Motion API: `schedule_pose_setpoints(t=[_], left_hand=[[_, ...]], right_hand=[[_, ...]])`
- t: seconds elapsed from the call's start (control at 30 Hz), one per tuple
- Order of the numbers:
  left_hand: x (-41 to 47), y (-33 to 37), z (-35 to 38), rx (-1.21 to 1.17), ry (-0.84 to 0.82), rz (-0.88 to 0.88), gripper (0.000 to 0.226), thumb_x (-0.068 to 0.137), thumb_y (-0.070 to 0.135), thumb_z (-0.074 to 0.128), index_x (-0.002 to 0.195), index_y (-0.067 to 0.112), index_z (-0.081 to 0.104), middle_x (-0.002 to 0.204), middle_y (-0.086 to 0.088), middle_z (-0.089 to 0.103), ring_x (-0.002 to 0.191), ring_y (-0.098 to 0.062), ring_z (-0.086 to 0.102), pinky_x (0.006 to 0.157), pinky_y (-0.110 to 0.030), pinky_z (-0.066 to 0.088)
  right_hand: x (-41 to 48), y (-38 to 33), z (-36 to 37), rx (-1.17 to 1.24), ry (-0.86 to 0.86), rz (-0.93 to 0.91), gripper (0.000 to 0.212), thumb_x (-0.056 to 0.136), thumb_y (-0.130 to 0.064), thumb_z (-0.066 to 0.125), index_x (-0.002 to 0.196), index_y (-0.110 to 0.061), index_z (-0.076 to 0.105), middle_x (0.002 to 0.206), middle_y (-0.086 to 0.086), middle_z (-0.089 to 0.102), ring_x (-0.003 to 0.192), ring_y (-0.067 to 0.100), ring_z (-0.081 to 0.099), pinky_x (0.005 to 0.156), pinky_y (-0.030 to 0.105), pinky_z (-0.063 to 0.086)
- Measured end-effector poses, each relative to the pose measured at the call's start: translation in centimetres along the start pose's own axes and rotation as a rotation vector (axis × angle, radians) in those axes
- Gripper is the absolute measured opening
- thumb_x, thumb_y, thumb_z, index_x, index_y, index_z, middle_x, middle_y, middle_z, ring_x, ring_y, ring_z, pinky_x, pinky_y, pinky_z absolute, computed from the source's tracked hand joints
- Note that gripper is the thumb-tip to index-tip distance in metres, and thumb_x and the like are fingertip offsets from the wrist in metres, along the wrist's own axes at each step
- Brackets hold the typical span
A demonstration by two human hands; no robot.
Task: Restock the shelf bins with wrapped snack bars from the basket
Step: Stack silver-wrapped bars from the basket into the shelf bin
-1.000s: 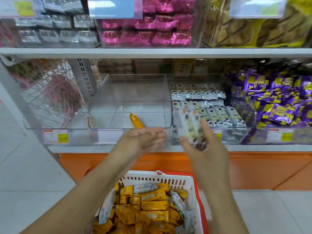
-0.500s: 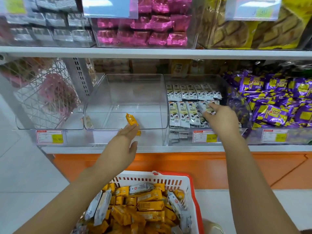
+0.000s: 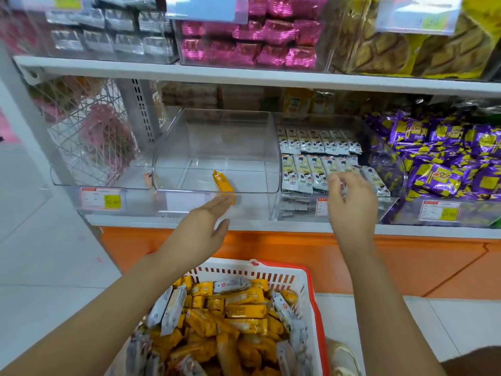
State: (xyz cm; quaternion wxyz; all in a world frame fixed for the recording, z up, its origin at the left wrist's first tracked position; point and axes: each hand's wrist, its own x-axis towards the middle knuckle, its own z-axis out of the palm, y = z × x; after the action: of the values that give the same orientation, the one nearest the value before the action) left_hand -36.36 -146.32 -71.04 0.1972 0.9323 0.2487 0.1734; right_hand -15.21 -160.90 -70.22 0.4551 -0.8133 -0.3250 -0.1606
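**Left hand (image 3: 200, 229) flat and empty, right hand (image 3: 352, 207) curled at the white-bar bin**

The left hand is stretched forward with straight fingers and holds nothing. Its fingertips reach the front lip of the middle bin (image 3: 217, 137). The right hand has its fingers curled in. They pinch what looks like a wrapped bar (image 3: 343, 189), though only a sliver of wrapper shows between them. This hand hangs over the front edge of the right bin (image 3: 390, 204).

Nearest the person, below both forearms, stands the white basket (image 3: 271, 276) with a red rim. It is heaped with yellow bars (image 3: 244, 310), and a few white bars (image 3: 173, 308) lie mixed in, mostly along the sides. It rests on the pale tiled floor (image 3: 40, 253), in front of the orange base (image 3: 271, 248) of the unit.

Above that runs the lower shelf (image 3: 244, 222). The middle bin is clear plastic and holds one yellow bar (image 3: 222, 181), lying near its front. The right bin holds two tidy rows of white bars (image 3: 306, 169). Purple packets (image 3: 447, 164) are piled further right. To the left are another clear bin (image 3: 108, 183) and a wire rack (image 3: 86, 137). Price tags (image 3: 101, 198) sit on the bin fronts.

On the upper shelf (image 3: 244, 74) are silver packets (image 3: 108, 33), pink packets (image 3: 257, 39) and yellow-brown packets (image 3: 406, 50).
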Motion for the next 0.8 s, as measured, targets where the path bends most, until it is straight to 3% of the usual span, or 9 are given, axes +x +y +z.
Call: schedule_pose_setpoints(t=[0.1,0.17,0.23,0.33,0.4,0.43,0.57,0.67,0.8], left_hand=[[-2.1,-1.3,-0.1,-0.033,0.001,-0.018,0.024,0.098,0.020,0.047,0.112,0.013,0.066,0.109,0.005,0.065,0.099,-0.011,0.060,0.086,-0.020,0.043],[-3.7,-2.9,0.1,0.036,-0.055,-0.030,0.025,0.097,0.022,0.049,0.078,0.014,0.063,0.071,0.005,0.059,0.062,-0.006,0.052,0.058,-0.020,0.036],[-5.6,-5.1,0.6,0.139,-0.165,-0.110,0.036,0.097,0.025,0.048,0.062,0.017,0.047,0.056,0.004,0.045,0.050,-0.008,0.042,0.048,-0.019,0.023],[-8.6,-8.6,1.3,0.233,-0.349,-0.265,0.028,0.097,0.026,0.045,0.076,0.013,0.056,0.074,-0.003,0.059,0.074,-0.021,0.060,0.061,-0.025,0.040],[-10.8,-10.9,1.4,0.310,-0.474,-0.448,0.030,0.097,0.030,0.045,0.116,0.011,0.058,0.115,-0.006,0.062,0.108,-0.020,0.059,0.086,-0.027,0.044],[-12.0,-12.1,1.3,0.327,-0.522,-0.537,0.039,0.096,0.032,0.046,0.127,0.010,0.052,0.123,-0.006,0.057,0.116,-0.020,0.055,0.090,-0.025,0.043],[-15.7,-15.9,1.6,0.317,-0.661,-0.672,0.042,0.095,0.035,0.046,0.127,0.009,0.052,0.124,-0.006,0.056,0.114,-0.019,0.055,0.086,-0.023,0.043],[-16.5,-16.7,1.9,0.271,-0.693,-0.697,0.036,0.097,0.030,0.045,0.122,0.006,0.055,0.123,-0.009,0.057,0.108,-0.020,0.058,0.087,-0.025,0.046],[-16.3,-17.1,2.1,0.243,-0.682,-0.695,0.033,0.098,0.024,0.042,0.118,0.003,0.057,0.122,-0.012,0.059,0.105,-0.020,0.058,0.081,-0.023,0.043]], right_hand=[[-4.0,-3.0,0.6,0.118,-0.153,-0.047,0.035,0.099,-0.026,0.048,0.068,-0.012,0.052,0.060,0.002,0.052,0.057,0.016,0.047,0.052,0.031,0.035],[-6.7,-3.6,2.2,0.083,-0.363,-0.064,0.038,0.098,-0.030,0.050,0.063,-0.015,0.047,0.054,-0.002,0.045,0.049,0.011,0.042,0.047,0.026,0.030],[-9.4,-3.6,4.5,0.008,-0.596,-0.040,0.040,0.098,-0.033,0.051,0.061,-0.019,0.045,0.053,-0.004,0.045,0.049,0.010,0.042,0.048,0.025,0.030],[-13.5,-3.4,8.2,-0.080,-0.915,-0.003,0.029,0.096,-0.036,0.054,0.070,-0.024,0.050,0.069,-0.003,0.057,0.064,0.013,0.054,0.060,0.028,0.045],[-16.1,-3.7,10.3,-0.095,-1.064,0.048,0.023,0.093,-0.042,0.057,0.101,-0.020,0.058,0.105,0.002,0.061,0.094,0.018,0.060,0.079,0.031,0.049],[-17.2,-3.9,11.4,-0.112,-1.135,0.059,0.036,0.092,-0.044,0.057,0.119,-0.019,0.054,0.122,0.004,0.054,0.106,0.021,0.057,0.086,0.033,0.048],[-20.6,-5.6,15.5,-0.072,-1.310,0.081,0.072,0.091,-0.042,0.062,0.150,-0.022,0.026,0.153,0.007,0.025,0.133,0.027,0.042,0.103,0.037,0.043],[-22.3,-6.9,19.1,-0.066,-1.362,0.101,0.080,0.089,-0.040,0.064,0.152,-0.020,0.019,0.155,0.008,0.023,0.134,0.028,0.039,0.103,0.038,0.043],[-25.1,-8.5,23.9,-0.139,-1.314,0.112,0.095,0.081,-0.051,0.069,0.153,-0.024,0.013,0.159,0.009,0.008,0.145,0.034,0.013,0.112,0.047,0.029]])
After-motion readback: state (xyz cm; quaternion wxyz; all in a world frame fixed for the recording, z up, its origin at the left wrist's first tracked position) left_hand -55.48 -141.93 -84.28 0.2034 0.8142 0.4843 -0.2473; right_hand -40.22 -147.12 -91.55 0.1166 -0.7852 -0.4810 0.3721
